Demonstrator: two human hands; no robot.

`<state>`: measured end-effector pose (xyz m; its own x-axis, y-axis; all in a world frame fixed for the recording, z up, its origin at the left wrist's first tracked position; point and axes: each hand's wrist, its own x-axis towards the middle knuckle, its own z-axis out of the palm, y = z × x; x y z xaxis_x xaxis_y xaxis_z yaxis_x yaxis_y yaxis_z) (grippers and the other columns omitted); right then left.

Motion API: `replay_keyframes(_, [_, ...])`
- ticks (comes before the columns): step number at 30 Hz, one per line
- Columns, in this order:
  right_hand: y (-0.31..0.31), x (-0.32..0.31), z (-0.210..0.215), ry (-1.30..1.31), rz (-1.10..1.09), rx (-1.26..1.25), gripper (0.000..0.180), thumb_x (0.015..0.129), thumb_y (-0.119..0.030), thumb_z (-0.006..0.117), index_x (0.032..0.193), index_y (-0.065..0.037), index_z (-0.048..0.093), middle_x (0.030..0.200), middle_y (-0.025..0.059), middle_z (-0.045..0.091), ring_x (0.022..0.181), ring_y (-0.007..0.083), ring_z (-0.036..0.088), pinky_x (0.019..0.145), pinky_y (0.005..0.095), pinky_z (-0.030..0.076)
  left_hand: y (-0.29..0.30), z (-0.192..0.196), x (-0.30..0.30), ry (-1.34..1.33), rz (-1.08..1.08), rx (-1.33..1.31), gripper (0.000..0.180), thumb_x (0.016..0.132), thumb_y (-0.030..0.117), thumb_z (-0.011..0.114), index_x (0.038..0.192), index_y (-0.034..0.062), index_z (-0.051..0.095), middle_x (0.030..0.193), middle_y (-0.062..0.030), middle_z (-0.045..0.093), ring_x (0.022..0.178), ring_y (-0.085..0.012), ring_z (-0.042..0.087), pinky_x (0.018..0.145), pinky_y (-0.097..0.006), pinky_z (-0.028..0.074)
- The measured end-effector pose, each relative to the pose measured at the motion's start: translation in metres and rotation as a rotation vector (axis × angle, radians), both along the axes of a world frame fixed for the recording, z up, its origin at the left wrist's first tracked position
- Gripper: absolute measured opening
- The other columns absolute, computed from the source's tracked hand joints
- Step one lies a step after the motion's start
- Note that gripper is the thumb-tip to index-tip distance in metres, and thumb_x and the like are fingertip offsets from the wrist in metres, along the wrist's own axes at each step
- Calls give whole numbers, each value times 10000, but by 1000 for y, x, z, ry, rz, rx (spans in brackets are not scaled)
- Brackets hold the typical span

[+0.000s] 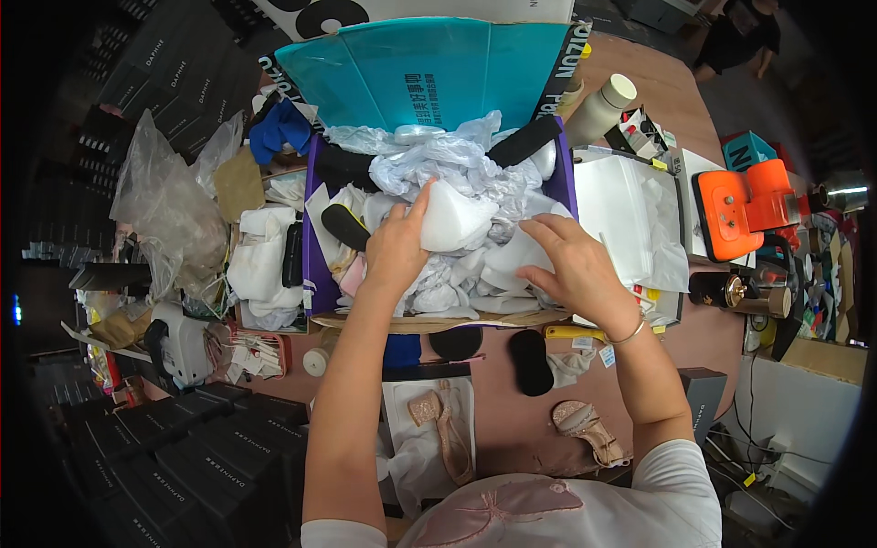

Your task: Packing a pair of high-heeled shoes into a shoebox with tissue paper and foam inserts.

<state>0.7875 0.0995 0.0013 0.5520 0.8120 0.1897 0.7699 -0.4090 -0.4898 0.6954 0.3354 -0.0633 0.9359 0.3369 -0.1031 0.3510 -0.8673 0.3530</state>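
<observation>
A purple-sided carton with a raised turquoise flap is heaped with crumpled white tissue paper and white pads. My left hand is over its left part, thumb and fingers closed at the left edge of a white foam pad that stands on the heap. At the right side, my right hand reaches in with thumb and fingers spread, beside another white piece. Below the carton, a glittery heeled sandal lies in a shoe box with tissue. Its like, another sandal, lies on the table to the right.
A pale bottle and an orange device stand right of the carton. Black shoe boxes are stacked at lower left. A clear plastic bag sits at left. Another person is far right.
</observation>
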Motion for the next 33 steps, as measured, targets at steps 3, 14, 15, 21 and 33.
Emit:
replay_keyframes(3, [-21,-3,-22,-296,64,-277,532,704,-188,745,1189,-56,568,1094,180,588,1080,342,543,1014,461,374,-2,0,3,-17,-14,-1,898,722,76,697,1471,311,260,989,-158,559,913,-359,616,746,-451,512])
replay_keyframes(14, [62,-79,-105,173,-107,-79,199,747,-49,614,920,20,545,819,212,618,684,353,642,609,418,532,-11,-2,-4,-124,-32,-42,873,730,125,697,1472,272,261,1077,-174,550,943,-381,608,764,-448,501])
replay_keyframes(15, [62,-76,-109,233,-107,-46,212,761,-74,627,935,22,550,814,204,618,683,360,639,614,417,530,-10,-3,-4,-148,-35,-33,877,727,155,709,1474,251,261,1098,-180,545,942,-383,606,767,-448,497])
replay_keyframes(21, [20,-66,-57,132,-176,116,359,773,-170,678,1059,16,568,995,226,601,971,352,599,763,419,518,-7,-7,-5,-105,-13,-28,874,722,135,707,1469,173,256,1113,-211,554,979,-422,576,802,-455,474])
replay_keyframes(33, [22,-41,-88,179,-317,-162,332,689,-162,698,980,-51,582,939,140,571,895,325,590,709,428,521,6,-10,-5,-165,-45,-86,835,752,132,681,1471,199,262,1092,-202,560,957,-412,588,795,-453,479])
